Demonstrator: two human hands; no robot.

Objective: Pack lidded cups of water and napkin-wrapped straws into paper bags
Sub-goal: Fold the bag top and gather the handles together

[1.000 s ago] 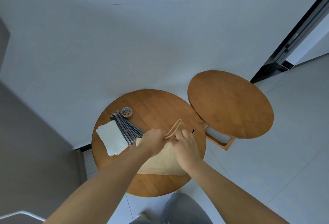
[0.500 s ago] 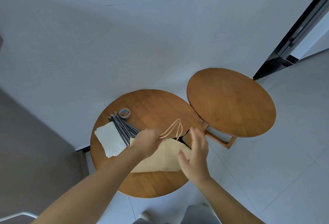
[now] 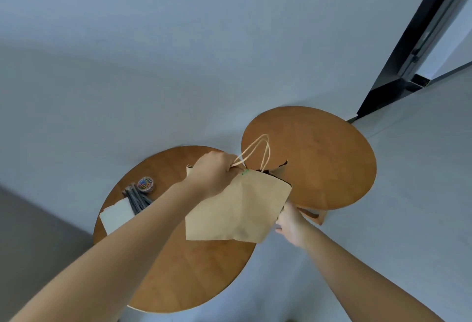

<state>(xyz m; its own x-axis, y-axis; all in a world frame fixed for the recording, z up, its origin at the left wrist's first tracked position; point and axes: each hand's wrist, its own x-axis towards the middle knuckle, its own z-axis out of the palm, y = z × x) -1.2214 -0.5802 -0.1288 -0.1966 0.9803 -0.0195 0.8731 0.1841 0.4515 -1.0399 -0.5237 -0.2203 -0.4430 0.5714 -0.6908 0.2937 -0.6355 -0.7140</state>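
left hand (image 3: pixel 214 173) is pinching the paper bag (image 3: pixel 237 209) at its top edge, right hand (image 3: pixel 290 219) is reaching behind the bag, grip hidden; I'd be spreading the mouth fully first

head view looks steeply down over tables (image 3: pixel 194 270).

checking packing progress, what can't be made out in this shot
- Inside of the paper bag: head view, its own wall hides any contents.
- Right hand: fingers behind the bag, grip unclear.
- Small round container: contents too small to identify.
- Napkins: partly covered by the left forearm.
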